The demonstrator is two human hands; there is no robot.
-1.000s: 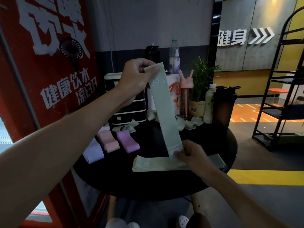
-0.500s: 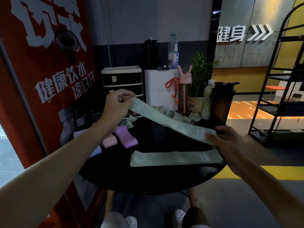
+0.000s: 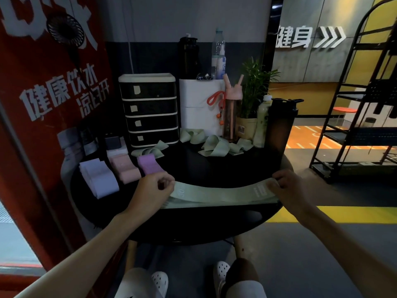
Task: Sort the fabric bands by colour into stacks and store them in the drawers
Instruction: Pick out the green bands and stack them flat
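While we are holding the green band (image 3: 214, 195) stretched out between both hands, right at the green stack (image 3: 184, 204) by the near edge of the table (image 3: 193, 229), the left hand (image 3: 150, 190) is pinching one end in curled fingers and the right hand (image 3: 287, 186) is gripping the other. We are judging that lowering both ends together, edges squared to the stack, is making the neatest pile; loose green bands (image 3: 214, 145) are lying near the drawers (image 3: 150, 110).

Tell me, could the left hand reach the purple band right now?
Probably yes: the purple band lies just beyond the left hand with nothing between, though that hand pinches the green band.
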